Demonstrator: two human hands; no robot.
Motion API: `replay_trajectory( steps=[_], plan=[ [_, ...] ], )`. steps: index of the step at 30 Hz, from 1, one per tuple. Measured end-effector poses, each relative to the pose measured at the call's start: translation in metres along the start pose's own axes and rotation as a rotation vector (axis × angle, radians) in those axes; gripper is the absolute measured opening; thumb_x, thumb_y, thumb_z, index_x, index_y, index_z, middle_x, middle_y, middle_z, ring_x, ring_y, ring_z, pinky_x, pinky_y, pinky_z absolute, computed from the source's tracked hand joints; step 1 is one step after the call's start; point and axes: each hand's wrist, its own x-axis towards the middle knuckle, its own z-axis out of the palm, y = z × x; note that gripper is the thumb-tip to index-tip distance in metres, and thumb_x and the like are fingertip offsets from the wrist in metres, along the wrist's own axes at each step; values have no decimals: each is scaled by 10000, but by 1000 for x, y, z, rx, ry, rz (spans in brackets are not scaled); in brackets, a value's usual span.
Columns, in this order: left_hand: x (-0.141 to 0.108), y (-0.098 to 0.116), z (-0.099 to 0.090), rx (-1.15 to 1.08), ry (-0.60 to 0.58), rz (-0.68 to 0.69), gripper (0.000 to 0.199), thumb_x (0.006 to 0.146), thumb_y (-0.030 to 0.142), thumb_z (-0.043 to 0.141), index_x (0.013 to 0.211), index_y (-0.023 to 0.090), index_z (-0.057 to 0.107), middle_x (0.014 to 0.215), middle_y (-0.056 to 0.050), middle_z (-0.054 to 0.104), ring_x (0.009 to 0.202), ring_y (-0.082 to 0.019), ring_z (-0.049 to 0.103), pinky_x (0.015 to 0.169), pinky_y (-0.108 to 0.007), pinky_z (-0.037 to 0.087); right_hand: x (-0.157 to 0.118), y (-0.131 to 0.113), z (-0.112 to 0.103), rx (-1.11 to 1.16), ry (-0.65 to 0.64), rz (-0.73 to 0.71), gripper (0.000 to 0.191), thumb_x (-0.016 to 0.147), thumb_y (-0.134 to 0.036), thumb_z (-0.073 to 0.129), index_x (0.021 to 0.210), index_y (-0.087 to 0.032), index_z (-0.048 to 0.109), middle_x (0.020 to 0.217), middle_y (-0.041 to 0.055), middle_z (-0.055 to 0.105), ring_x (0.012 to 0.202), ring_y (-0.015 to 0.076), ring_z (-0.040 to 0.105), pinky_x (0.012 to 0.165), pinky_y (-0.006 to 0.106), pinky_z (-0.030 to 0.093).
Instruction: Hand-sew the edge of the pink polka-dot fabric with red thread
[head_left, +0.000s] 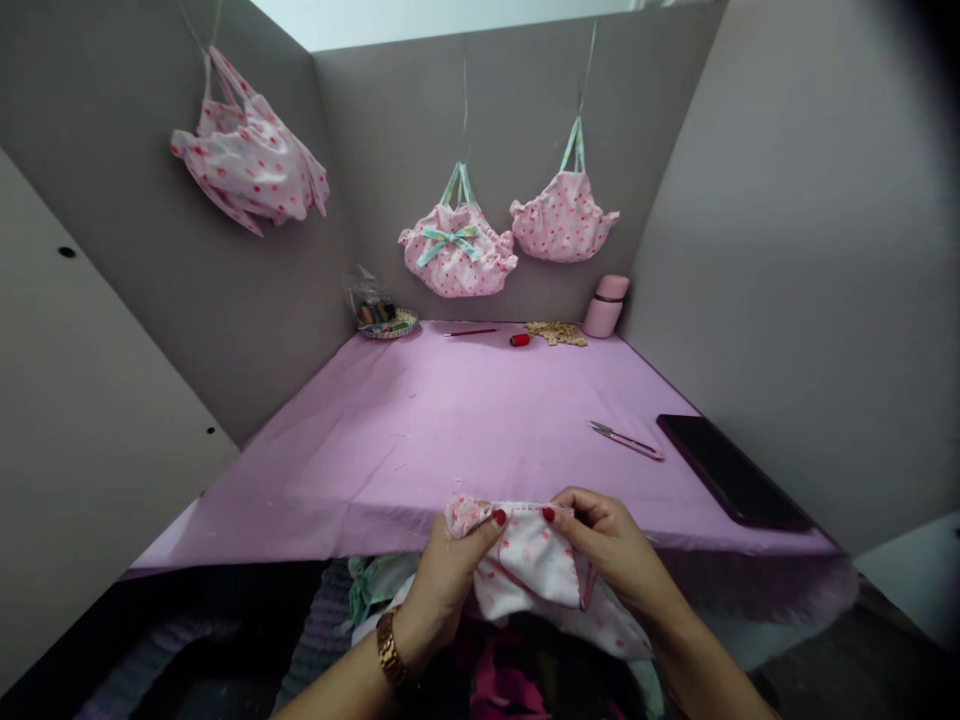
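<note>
A white fabric piece with pinkish-red dots (529, 560) is stretched between my two hands at the table's front edge. My left hand (450, 565) pinches its upper edge, beside a gathered, ruffled bit of the cloth. My right hand (604, 535) is closed on the same edge farther right, thumb in front and fingers behind. Along the top between the thumbs runs a line of stitches. The lower part of the cloth hangs into my lap, where green patterned fabric (382, 580) also shows. Whether a needle is in my fingers cannot be seen.
Thread snips (626, 441) and a dark phone or tablet (731, 470) lie right on the lilac tablecloth (465, 400). Behind are a basket (401, 328), red thread spool (519, 340), beige crochet piece (559, 333) and pink flask (606, 306). Dotted garments (459, 250) hang from grey partitions.
</note>
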Motion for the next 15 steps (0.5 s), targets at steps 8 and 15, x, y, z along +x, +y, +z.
replay_trajectory(
  steps=[8, 15],
  plan=[
    [-3, 2, 1, 146, 22, 100, 212, 734, 271, 632, 878, 116, 618, 863, -83, 668, 777, -195, 592, 746, -312, 456, -13, -19, 5, -240, 284, -135, 243, 900, -392, 393, 1002, -191, 481, 624, -28, 429, 550, 110, 409, 496, 205, 336],
    [-4, 2, 1, 168, 30, 55, 197, 728, 265, 627, 852, 112, 612, 811, -75, 654, 723, -183, 582, 711, -303, 451, -25, -35, 28, -483, 26, -254, 235, 912, -286, 365, 825, -179, 555, 674, 6, 554, 605, 115, 505, 561, 208, 377]
  ],
)
